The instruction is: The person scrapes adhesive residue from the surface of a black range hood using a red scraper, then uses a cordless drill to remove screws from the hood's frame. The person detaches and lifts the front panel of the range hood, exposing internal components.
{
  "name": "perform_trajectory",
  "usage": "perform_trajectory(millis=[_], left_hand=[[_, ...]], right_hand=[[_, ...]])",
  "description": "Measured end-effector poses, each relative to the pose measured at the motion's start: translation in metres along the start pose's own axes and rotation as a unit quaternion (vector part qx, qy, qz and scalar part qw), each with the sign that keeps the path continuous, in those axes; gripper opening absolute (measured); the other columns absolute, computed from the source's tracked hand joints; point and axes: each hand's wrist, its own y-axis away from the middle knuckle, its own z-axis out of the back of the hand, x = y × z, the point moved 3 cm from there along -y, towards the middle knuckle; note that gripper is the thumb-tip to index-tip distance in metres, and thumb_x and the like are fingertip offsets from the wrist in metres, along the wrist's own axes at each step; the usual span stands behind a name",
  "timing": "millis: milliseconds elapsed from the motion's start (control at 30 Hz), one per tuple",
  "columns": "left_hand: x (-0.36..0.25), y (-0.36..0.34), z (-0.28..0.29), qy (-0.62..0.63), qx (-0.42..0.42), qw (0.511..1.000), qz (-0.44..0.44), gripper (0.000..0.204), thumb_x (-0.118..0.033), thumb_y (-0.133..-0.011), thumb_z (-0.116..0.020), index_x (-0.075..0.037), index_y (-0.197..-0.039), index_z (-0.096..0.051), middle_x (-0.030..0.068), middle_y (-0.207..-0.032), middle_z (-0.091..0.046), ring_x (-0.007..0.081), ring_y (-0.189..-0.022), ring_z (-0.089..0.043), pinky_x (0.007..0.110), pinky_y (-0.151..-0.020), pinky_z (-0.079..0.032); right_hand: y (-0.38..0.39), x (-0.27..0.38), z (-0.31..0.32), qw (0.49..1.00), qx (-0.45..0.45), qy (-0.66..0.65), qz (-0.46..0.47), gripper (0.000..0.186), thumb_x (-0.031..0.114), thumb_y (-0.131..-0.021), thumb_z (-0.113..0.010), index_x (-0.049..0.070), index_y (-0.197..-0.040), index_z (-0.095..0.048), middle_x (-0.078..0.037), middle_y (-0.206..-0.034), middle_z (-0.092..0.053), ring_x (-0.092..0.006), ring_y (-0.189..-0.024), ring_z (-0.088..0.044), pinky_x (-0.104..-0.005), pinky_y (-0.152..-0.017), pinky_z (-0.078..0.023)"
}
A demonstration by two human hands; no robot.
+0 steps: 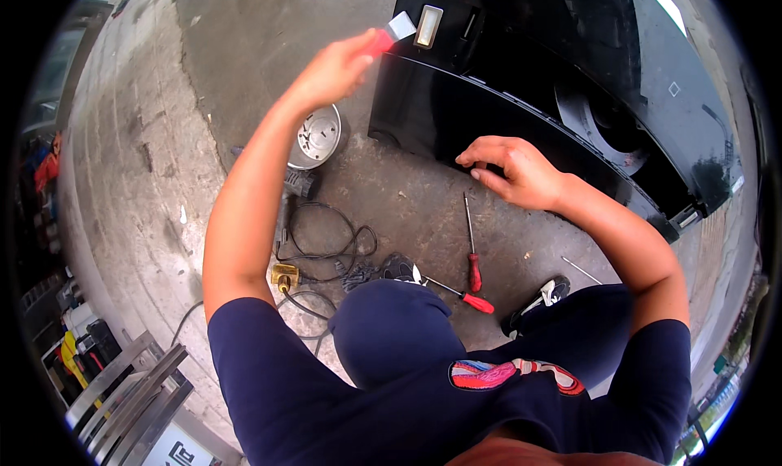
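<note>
My left hand (332, 73) is closed round the red handle of a scraper (401, 26) with a flat, pale metal blade. Its blade is close to a small rectangular light (428, 27) set in the upper left end of a large black appliance housing (436, 99); whether they touch, I cannot tell. Over the lower edge of that housing hangs my right hand (517, 173), fingers bent and thumb apart, with nothing visible in it. Inside the housing's long opening shows a curved, pale metal part (582, 116).
Two red-handled screwdrivers (474, 270) lie on the concrete near my feet, with a thin metal rod (582, 270) farther right. A round metal dish (318, 136) holds small dark pieces. Black cable (346, 226) loops by a yellow plug (285, 275). Metal bars (134, 384) stand at lower left.
</note>
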Motion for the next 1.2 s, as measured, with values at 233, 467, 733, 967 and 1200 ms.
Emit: perform_trajectory(millis=[233, 467, 733, 967, 1200], left_hand=[[-0.019, -0.016, -0.048, 0.067, 0.157, 0.985, -0.001, 0.052, -0.016, -0.095, -0.049, -0.023, -0.146, -0.037, -0.0023, -0.072, -0.049, 0.0030, -0.055, -0.038, 0.019, -0.049, -0.036], [-0.024, 0.021, -0.042, -0.291, -0.195, 0.934, -0.067, 0.052, -0.014, -0.092, -0.053, -0.021, -0.142, -0.039, 0.0211, -0.101, -0.065, 0.0400, -0.088, -0.062, 0.046, -0.074, -0.049], [-0.023, 0.020, -0.043, -0.327, -0.210, 0.913, -0.123, 0.048, -0.014, -0.090, -0.055, -0.012, -0.137, -0.045, 0.0203, -0.076, -0.063, 0.0390, -0.068, -0.062, 0.048, -0.062, -0.050], [-0.051, 0.014, -0.041, -0.419, -0.136, 0.897, -0.027, 0.051, -0.014, -0.091, -0.053, -0.014, -0.141, -0.041, 0.0227, -0.086, -0.064, 0.0412, -0.077, -0.062, 0.048, -0.068, -0.048], [-0.019, -0.010, 0.001, -0.165, -0.047, 0.984, -0.045, 0.048, -0.016, -0.094, -0.052, -0.015, -0.141, -0.043, 0.0081, -0.068, -0.056, 0.0176, -0.053, -0.052, 0.031, -0.049, -0.043]], right_hand=[[0.018, 0.007, 0.017, 0.999, 0.001, 0.041, -0.010, 0.025, 0.002, -0.079, -0.060, 0.000, -0.103, -0.062, -0.013, -0.096, -0.062, -0.0284, -0.086, -0.063, -0.0363, -0.075, -0.052], [0.058, -0.026, 0.031, 0.993, -0.042, 0.040, -0.099, 0.024, -0.002, -0.080, -0.060, -0.001, -0.104, -0.062, -0.014, -0.100, -0.062, -0.0290, -0.088, -0.063, -0.0341, -0.077, -0.052], [0.046, -0.039, 0.019, 0.999, -0.032, 0.005, -0.044, 0.024, 0.002, -0.080, -0.060, 0.000, -0.103, -0.062, -0.013, -0.097, -0.062, -0.0294, -0.088, -0.062, -0.0358, -0.076, -0.052], [0.057, -0.058, 0.023, 0.998, -0.019, -0.019, -0.062, 0.023, 0.002, -0.080, -0.060, -0.001, -0.104, -0.062, -0.013, -0.099, -0.062, -0.0283, -0.089, -0.063, -0.0352, -0.076, -0.052], [0.042, -0.048, 0.013, 0.999, -0.009, -0.030, -0.025, 0.023, 0.002, -0.081, -0.060, 0.000, -0.103, -0.062, -0.013, -0.098, -0.062, -0.0287, -0.088, -0.063, -0.0352, -0.076, -0.052]])
